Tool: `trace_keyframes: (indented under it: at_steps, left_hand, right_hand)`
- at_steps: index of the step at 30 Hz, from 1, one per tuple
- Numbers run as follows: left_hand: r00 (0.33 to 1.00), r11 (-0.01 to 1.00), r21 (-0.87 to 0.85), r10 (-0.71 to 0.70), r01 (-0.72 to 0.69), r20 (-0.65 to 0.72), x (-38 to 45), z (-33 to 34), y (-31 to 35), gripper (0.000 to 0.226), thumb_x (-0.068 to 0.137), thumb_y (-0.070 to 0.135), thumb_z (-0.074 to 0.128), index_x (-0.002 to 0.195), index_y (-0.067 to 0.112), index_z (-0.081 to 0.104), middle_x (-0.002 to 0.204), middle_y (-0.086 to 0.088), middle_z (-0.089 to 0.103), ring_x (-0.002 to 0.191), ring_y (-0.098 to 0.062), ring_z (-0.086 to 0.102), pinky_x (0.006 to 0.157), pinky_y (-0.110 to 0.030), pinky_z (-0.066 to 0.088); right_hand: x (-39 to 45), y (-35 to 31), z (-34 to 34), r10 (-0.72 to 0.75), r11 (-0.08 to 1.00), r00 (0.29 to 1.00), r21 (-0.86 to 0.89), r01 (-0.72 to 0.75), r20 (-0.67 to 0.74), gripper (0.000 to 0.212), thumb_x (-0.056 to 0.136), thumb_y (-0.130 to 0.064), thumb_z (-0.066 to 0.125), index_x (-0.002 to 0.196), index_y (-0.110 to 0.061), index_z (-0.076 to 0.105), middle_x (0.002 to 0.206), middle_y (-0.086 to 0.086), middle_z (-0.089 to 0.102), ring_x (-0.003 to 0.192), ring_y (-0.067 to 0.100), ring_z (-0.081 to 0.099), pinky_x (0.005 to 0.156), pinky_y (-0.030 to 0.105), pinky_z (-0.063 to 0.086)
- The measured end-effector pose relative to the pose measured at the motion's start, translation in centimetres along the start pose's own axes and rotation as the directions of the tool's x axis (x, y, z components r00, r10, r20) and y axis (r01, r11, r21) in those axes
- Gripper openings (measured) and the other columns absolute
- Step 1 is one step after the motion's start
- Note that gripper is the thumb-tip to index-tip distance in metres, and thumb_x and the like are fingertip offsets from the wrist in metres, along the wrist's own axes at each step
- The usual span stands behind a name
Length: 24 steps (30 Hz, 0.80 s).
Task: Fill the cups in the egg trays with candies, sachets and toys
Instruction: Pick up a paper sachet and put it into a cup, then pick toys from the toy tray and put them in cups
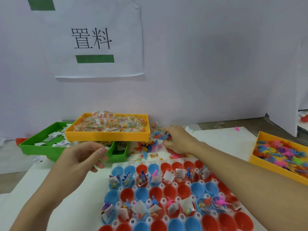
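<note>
A white egg tray (115, 165) holds rows of red and blue cups; two rows contain candy packets, white sachets and small toys, the other rows look empty. Beyond the tray lies a loose pile of toys and candy packets (150, 146). My right hand (176, 140) reaches over the tray into that pile and pinches a blue toy (166, 136). My left hand (81, 157) hovers left of the tray with fingers loosely curled and nothing in it.
An orange bin of candy packets (106, 135) sits on a green bin of white sachets (33, 147) at the back left. Another orange bin of coloured toys (255, 159) stands at the right. A paper sign hangs on the white wall behind.
</note>
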State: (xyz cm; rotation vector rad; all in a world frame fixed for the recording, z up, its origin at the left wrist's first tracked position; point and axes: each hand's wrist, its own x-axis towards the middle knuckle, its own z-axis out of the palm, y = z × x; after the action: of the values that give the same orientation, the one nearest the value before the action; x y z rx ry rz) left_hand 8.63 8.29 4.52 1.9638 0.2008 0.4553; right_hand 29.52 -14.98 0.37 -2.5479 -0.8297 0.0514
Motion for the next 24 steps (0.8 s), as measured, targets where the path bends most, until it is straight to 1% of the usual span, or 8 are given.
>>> trace_keyframes:
  at_steps: [5,8,11,14,17,19,22,24]
  left_hand:
    - [1.000,0.998,-0.057,-0.008,0.007,-0.004,0.1,4.4,2.5,0.013,0.095,0.013,0.060,0.089,0.014,0.072,0.079,-0.006,0.075,0.069,-0.020,0.070,0.062,-0.027,0.060]
    - [0.994,0.996,-0.017,-0.083,0.084,0.064,1.5,9.4,4.4,0.012,0.099,0.026,0.055,0.098,0.021,0.066,0.085,0.001,0.074,0.076,-0.015,0.071,0.070,-0.026,0.060]
    - [0.966,0.978,0.026,-0.207,0.206,0.153,4.1,15.0,5.9,0.019,0.101,0.046,0.043,0.110,0.030,0.049,0.100,0.012,0.061,0.094,-0.014,0.065,0.092,-0.041,0.055]
    - [0.908,0.872,-0.257,-0.384,0.417,0.169,5.9,20.4,7.4,0.031,0.101,0.041,0.037,0.113,0.019,0.055,0.103,0.003,0.061,0.096,-0.018,0.060,0.093,-0.042,0.052]
    - [0.859,0.614,-0.618,-0.461,0.491,0.225,6.1,24.0,9.4,0.028,0.094,0.021,0.043,0.076,0.016,0.063,0.069,0.000,0.064,0.073,-0.016,0.058,0.062,-0.028,0.049]
    - [0.845,0.577,-0.628,-0.451,0.523,0.289,5.6,26.2,10.8,0.028,0.092,0.018,0.042,0.069,0.017,0.058,0.059,0.002,0.060,0.069,-0.015,0.056,0.056,-0.025,0.044]
    - [0.815,0.624,-0.528,-0.386,0.576,0.433,4.5,29.7,13.1,0.024,0.096,0.024,0.043,0.081,0.019,0.061,0.078,0.001,0.063,0.077,-0.013,0.059,0.059,-0.024,0.048]
    - [0.777,0.712,-0.396,-0.338,0.580,0.530,4.0,31.5,14.4,0.029,0.100,0.032,0.039,0.095,0.019,0.065,0.094,-0.002,0.070,0.086,-0.016,0.064,0.067,-0.028,0.053]
  right_hand:
    - [-1.1,1.3,-1.5,0.231,0.944,0.931,0.296,-0.145,-0.283,0.030,0.087,-0.016,0.068,0.063,-0.007,0.054,0.058,0.004,0.051,0.051,0.012,0.041,0.043,0.016,0.032]
    - [-1.9,1.5,-2.3,0.343,0.868,0.889,0.465,-0.175,-0.304,0.039,0.090,-0.020,0.067,0.057,-0.013,0.046,0.055,0.003,0.046,0.050,0.015,0.042,0.046,0.023,0.032]
    - [-2.7,0.0,-2.9,0.353,0.791,0.889,0.601,-0.116,-0.292,0.036,0.090,-0.018,0.065,0.059,-0.013,0.047,0.055,0.005,0.045,0.052,0.019,0.042,0.052,0.029,0.036]
    - [-3.8,-1.5,-3.7,0.312,0.785,0.901,0.616,-0.067,-0.300,0.036,0.089,-0.011,0.065,0.057,-0.013,0.049,0.051,-0.003,0.046,0.051,0.013,0.037,0.050,0.024,0.033]
    - [-5.7,-0.9,-5.4,0.315,0.813,0.888,0.578,-0.070,-0.335,0.029,0.085,-0.004,0.062,0.060,-0.009,0.048,0.055,-0.001,0.045,0.056,0.015,0.033,0.052,0.026,0.029]
    - [-7.3,0.9,-6.9,0.312,0.855,0.876,0.512,-0.089,-0.369,0.016,0.086,-0.005,0.061,0.071,0.000,0.057,0.065,0.009,0.057,0.061,0.019,0.042,0.055,0.034,0.036]
    - [-10.2,4.8,-9.3,0.351,0.897,0.820,0.415,-0.155,-0.452,0.011,0.090,-0.010,0.062,0.088,0.000,0.067,0.082,0.012,0.070,0.074,0.024,0.063,0.066,0.038,0.051]
    - [-12.3,7.7,-10.8,0.383,0.904,0.763,0.382,-0.193,-0.521,0.012,0.094,-0.017,0.061,0.089,-0.009,0.069,0.083,0.005,0.069,0.076,0.017,0.064,0.062,0.029,0.051]
